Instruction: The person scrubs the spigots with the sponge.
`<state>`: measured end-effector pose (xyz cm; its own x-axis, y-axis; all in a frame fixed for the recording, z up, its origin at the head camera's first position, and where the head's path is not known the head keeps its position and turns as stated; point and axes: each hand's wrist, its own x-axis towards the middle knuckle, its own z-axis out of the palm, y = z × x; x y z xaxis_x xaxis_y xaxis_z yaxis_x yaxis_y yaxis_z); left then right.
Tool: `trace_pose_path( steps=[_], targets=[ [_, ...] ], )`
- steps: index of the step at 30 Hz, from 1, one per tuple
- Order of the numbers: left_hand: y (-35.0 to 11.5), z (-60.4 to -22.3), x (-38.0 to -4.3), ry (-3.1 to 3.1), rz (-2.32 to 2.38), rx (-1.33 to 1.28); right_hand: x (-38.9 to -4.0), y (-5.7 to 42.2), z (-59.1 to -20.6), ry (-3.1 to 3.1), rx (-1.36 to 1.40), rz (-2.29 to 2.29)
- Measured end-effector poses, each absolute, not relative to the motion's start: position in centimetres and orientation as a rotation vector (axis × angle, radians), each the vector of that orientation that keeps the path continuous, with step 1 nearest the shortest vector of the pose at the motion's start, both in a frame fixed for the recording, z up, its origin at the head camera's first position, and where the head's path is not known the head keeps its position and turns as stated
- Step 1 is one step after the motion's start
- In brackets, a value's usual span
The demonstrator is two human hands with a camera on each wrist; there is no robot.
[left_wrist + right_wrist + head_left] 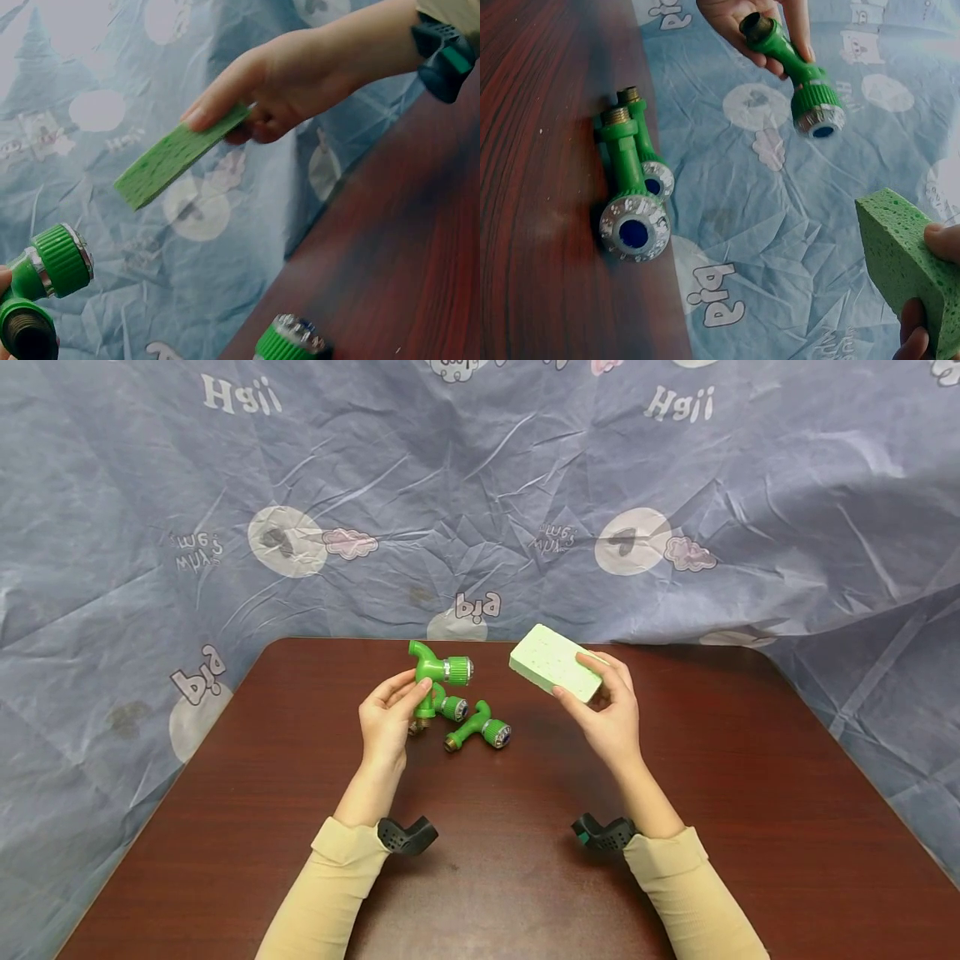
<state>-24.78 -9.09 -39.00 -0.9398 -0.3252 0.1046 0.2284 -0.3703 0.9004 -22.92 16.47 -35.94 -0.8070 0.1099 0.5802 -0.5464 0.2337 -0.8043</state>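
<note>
Raised over the table, my left hand (pixel 386 714) pinches a green water tap (pixel 429 670) between thumb and fingers. Its spout points up and its ribbed knob faces right; the brass-coloured threaded end shows in the right wrist view. My right hand (pixel 613 714) grips a pale green sponge (pixel 557 662) by its right end, thumb on the near side. The sponge is a porous rectangular block, held tilted and apart from the tap. Two more green taps lie on the table: one (pixel 477 727) in plain sight, the other (pixel 452 707) partly hidden behind the held tap.
The dark reddish-brown table (pixel 675 760) spreads under both arms. A wrinkled blue-grey cloth (pixel 480 510) with printed letters and cartoon shapes hangs behind it and along its sides. Black wrist devices (pixel 408 837) sit at both cream sleeves.
</note>
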Motion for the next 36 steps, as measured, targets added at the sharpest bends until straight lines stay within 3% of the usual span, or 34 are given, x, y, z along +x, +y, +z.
trace_pose_path(
  steps=[22,36],
  targets=[
    [-14.5,-42.3,-27.2,-1.442,-2.445,0.427,-25.1,17.9,-39.1,-1.978,0.233,1.711],
    [-15.5,-45.2,-28.0,-1.509,-2.402,0.559,-26.4,19.3,-42.3,-2.078,0.102,1.754]
  ],
)
